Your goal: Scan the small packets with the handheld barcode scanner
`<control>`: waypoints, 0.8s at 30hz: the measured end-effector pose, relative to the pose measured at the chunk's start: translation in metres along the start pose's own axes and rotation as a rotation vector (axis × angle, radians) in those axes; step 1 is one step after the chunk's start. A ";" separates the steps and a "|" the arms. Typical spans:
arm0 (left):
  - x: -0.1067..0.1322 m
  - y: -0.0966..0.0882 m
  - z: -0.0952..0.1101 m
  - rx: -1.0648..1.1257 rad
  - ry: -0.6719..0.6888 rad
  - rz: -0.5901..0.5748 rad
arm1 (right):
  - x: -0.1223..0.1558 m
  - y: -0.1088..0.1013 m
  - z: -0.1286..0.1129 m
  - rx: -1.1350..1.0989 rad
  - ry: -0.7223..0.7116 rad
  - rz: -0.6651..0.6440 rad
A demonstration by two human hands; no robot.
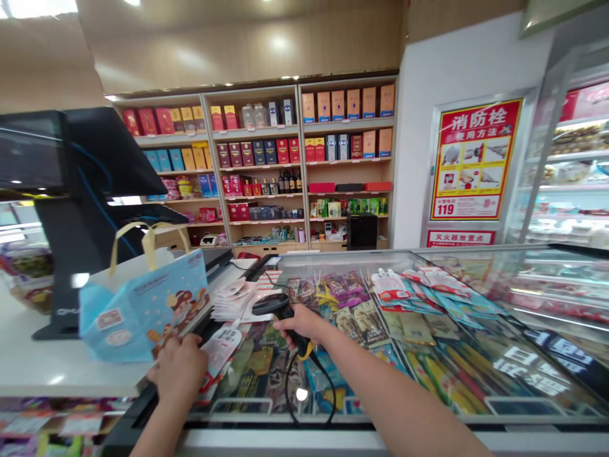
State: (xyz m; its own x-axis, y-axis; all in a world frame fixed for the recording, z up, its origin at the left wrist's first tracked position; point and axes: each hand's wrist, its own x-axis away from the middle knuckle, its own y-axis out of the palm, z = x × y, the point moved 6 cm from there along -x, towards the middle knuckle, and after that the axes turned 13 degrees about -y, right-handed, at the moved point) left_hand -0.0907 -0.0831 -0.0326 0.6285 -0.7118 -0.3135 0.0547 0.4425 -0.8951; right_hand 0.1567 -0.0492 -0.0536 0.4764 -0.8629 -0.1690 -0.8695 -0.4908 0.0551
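My right hand [304, 325] is closed around the handle of a black barcode scanner [280, 308], held above the glass-topped freezer with its head pointing left. A black cable [287, 381] loops down from the grip. Beside the light-blue shopping bag [143, 308], at its lower right corner, is my left hand [182, 367]. Its fingers are curled and their tips hidden, so I cannot see what they hold, if anything. Just right of that hand lies a white and red spouted pouch [222, 348]. Behind the scanner rests a stack of white pouches [234, 298].
The glass freezer top [280, 406] spans the front, with packaged goods beneath. More spouted pouches [428, 285] lie on it at right. A white counter [52, 374] with a black checkout monitor [90, 152] stands left. Shelves of boxes [257, 152] line the back wall.
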 end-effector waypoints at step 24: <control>0.201 0.119 0.387 0.772 0.283 -0.901 | 0.167 -0.242 -0.063 0.008 -0.311 0.749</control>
State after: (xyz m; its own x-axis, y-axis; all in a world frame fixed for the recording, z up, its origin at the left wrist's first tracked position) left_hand 0.3420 0.0376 -0.0797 -0.0584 -0.9823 0.1781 0.8909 -0.1318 -0.4346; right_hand 0.4550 -0.0820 -0.0335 -0.2902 -0.8883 -0.3560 -0.9445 0.2061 0.2558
